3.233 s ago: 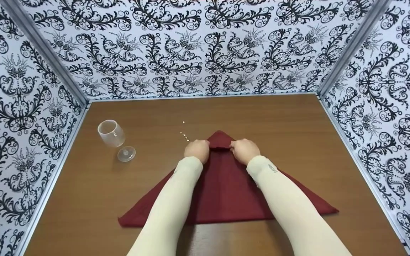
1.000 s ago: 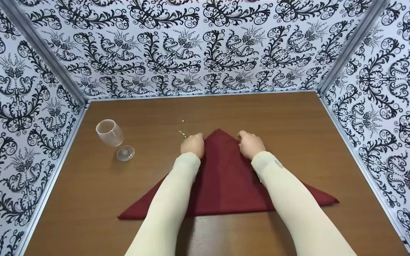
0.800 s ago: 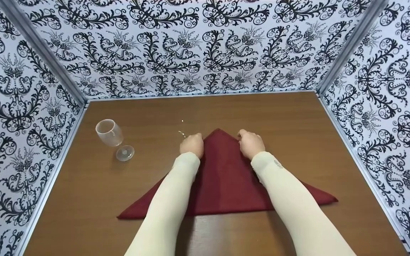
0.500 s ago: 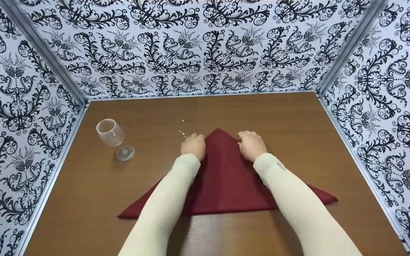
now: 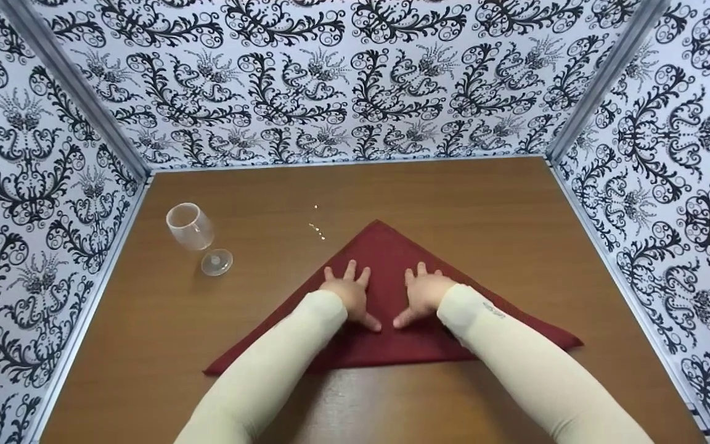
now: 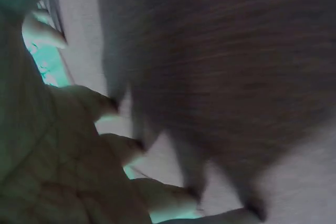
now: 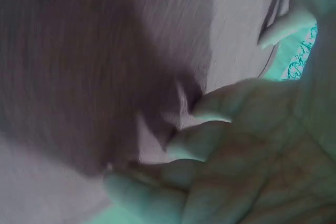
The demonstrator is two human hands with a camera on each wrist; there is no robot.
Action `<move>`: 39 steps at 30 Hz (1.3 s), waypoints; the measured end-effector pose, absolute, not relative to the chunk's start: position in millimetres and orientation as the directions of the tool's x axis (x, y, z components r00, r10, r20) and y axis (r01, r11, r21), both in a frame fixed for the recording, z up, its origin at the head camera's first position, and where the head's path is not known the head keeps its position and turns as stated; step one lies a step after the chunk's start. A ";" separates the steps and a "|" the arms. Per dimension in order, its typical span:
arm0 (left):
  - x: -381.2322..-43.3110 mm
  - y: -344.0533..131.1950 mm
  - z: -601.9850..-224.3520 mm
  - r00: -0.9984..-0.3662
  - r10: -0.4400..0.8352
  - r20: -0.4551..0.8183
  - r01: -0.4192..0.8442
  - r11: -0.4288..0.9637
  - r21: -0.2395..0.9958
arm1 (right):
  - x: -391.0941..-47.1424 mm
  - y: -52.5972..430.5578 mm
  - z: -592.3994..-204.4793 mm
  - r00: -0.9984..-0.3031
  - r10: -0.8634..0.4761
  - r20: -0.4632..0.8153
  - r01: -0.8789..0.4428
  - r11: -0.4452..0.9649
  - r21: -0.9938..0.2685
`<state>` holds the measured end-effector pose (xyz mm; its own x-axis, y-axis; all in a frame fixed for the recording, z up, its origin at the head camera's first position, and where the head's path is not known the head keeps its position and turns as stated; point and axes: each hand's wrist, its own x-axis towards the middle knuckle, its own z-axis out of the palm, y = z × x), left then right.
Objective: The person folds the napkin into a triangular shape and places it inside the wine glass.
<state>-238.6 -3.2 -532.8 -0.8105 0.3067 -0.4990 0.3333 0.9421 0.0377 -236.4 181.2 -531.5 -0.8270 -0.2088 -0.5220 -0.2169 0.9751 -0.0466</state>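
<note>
Touching triangular cloth [image 5: 386,293], splayed hands [image 5: 347,295] [image 5: 426,291], wood-grain table [image 5: 269,194]

Left sleeve [image 5: 269,364] and right sleeve [image 5: 534,370] long, pale cream, close-fitting, creased toward 6 o'clock. Cuffs [image 5: 455,306] stop at left hand [image 5: 349,293] and right hand [image 5: 426,293], both bare. Small grey marking [image 5: 494,310], unreadable, on right sleeve's 1 o'clock side.

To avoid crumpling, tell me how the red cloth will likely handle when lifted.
Probably floppy: the red cloth looks like thin fabric, spread on the table. Likely light for its size, given that thinness. It probably won't roll, lying so flat.
</note>
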 end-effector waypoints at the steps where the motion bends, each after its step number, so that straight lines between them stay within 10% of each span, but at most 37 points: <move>1: -236.8 -4.4 -533.7 -0.807 0.295 -0.511 0.319 0.947 0.042 | -233.5 180.2 -531.8 -0.812 -0.199 -0.548 -0.204 0.978 -0.053; 39: -237.2 -5.7 -547.8 -0.838 0.220 -0.499 0.191 0.975 0.111 | -226.2 177.5 -542.5 -0.844 -0.197 -0.498 -0.201 0.979 -0.047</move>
<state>-237.2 -5.7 -547.8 -0.8379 0.2203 -0.4993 0.1906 0.9754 0.1105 -226.2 177.5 -542.5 -0.8443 -0.1972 -0.4983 -0.2007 0.9785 -0.0471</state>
